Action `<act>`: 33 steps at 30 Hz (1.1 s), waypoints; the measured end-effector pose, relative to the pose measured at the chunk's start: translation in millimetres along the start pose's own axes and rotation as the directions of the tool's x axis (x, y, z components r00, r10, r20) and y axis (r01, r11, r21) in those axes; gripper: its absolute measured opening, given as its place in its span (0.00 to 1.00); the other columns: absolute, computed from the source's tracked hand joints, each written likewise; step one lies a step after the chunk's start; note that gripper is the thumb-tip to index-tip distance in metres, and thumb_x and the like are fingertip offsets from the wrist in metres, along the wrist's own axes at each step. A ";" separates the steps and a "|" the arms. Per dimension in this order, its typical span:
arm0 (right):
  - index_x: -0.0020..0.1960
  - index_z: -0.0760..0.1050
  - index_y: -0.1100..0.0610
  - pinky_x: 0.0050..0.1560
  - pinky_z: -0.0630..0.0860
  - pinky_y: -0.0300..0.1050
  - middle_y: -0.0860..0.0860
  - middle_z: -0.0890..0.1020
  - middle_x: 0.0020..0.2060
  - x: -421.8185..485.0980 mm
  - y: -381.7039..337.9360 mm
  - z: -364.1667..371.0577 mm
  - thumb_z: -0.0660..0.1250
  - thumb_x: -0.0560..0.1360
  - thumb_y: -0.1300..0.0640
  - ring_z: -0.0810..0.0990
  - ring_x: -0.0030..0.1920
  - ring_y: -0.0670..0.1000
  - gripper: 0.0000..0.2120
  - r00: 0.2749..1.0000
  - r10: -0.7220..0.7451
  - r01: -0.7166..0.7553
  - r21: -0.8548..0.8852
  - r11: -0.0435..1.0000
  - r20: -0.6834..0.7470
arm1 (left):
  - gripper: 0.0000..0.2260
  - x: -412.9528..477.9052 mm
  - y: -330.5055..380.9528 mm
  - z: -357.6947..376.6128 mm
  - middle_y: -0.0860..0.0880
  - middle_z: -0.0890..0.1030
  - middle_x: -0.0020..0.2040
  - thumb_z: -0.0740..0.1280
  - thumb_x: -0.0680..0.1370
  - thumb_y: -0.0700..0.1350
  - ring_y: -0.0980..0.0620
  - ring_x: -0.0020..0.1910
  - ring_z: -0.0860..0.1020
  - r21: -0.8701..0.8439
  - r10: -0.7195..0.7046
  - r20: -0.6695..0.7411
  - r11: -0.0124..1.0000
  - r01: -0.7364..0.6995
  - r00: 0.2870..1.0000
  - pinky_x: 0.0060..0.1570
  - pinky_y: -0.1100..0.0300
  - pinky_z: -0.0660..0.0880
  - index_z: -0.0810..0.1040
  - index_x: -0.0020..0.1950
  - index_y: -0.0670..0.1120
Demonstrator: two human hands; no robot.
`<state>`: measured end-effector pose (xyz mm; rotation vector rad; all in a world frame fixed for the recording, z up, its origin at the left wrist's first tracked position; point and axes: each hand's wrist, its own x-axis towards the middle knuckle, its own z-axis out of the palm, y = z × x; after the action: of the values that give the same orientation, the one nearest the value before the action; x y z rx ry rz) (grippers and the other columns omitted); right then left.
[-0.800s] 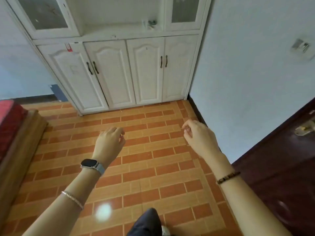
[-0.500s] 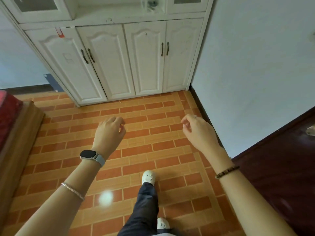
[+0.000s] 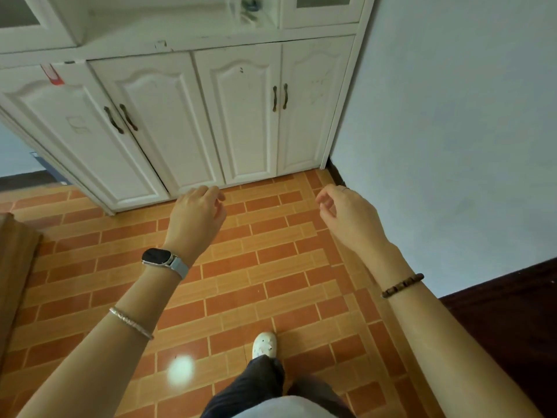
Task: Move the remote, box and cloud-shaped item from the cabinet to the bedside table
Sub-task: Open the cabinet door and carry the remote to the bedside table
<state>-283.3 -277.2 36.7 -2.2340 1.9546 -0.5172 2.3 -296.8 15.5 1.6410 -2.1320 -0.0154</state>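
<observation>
A white cabinet (image 3: 247, 116) with closed lower doors fills the top of the head view. On its open shelf, at the top edge of the frame, small clear and dark items (image 3: 250, 9) are partly cut off; I cannot tell what they are. My left hand (image 3: 196, 217) and my right hand (image 3: 346, 218) hang in front of me over the tiled floor, well short of the shelf. Both hold nothing, fingers loosely curled and apart. The bedside table is out of view.
A pale wall (image 3: 452, 131) runs along the right, with a dark wooden door (image 3: 512, 327) at the lower right. A wooden furniture edge (image 3: 15, 267) stands at the left. My leg and white shoe (image 3: 264, 345) step forward on the orange brick-pattern floor (image 3: 271, 267).
The cabinet has come closer and slid upward in the frame as I walk toward it. My foot has stepped forward. Both hands stay empty and about level.
</observation>
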 end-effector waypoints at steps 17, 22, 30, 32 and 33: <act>0.55 0.75 0.51 0.42 0.74 0.41 0.45 0.81 0.47 205.4 84.3 15.2 0.61 0.78 0.56 0.75 0.43 0.43 0.08 0.998 0.050 -0.047 0.085 0.995 -0.025 | 0.06 211.8 -12.9 83.3 0.47 0.79 0.42 0.64 0.76 0.41 0.46 0.43 0.77 -0.052 0.004 0.012 0.999 -0.003 1.000 0.49 0.50 0.73 0.78 0.51 0.43; 0.55 0.75 0.52 0.39 0.70 0.38 0.46 0.80 0.45 281.0 118.6 5.7 0.61 0.78 0.56 0.76 0.41 0.45 0.07 0.999 -0.011 0.014 0.071 0.997 -0.047 | 0.05 280.9 -5.5 102.1 0.47 0.80 0.41 0.64 0.76 0.40 0.46 0.42 0.77 -0.049 -0.035 -0.021 0.998 0.034 0.999 0.48 0.48 0.74 0.78 0.50 0.43; 0.56 0.74 0.51 0.40 0.70 0.36 0.46 0.80 0.46 375.8 167.3 -1.1 0.62 0.79 0.55 0.76 0.42 0.44 0.07 0.999 -0.036 0.037 0.063 0.997 -0.022 | 0.07 372.2 -1.3 128.9 0.46 0.80 0.44 0.64 0.77 0.40 0.46 0.44 0.78 -0.058 -0.051 -0.063 0.997 0.047 0.997 0.49 0.48 0.76 0.78 0.52 0.42; 0.56 0.74 0.51 0.41 0.71 0.37 0.46 0.80 0.47 397.1 176.0 1.9 0.62 0.79 0.56 0.76 0.43 0.44 0.07 0.999 -0.032 0.032 0.062 0.998 -0.007 | 0.07 398.5 -3.8 137.0 0.46 0.80 0.44 0.64 0.77 0.40 0.46 0.44 0.78 -0.055 -0.030 -0.077 0.998 0.026 0.997 0.48 0.47 0.76 0.78 0.52 0.42; 0.56 0.74 0.51 0.41 0.72 0.37 0.47 0.80 0.47 408.3 179.6 3.8 0.62 0.79 0.56 0.76 0.43 0.44 0.08 1.000 -0.030 0.030 0.056 0.998 0.000 | 0.06 413.3 -5.2 141.3 0.46 0.80 0.44 0.64 0.77 0.40 0.46 0.44 0.78 -0.055 -0.018 -0.087 0.998 0.014 0.996 0.48 0.47 0.76 0.78 0.52 0.42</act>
<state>-408.0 -705.4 45.9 -2.2324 1.8843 -0.5676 -122.6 -715.2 26.9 1.5984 -2.0358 -0.0061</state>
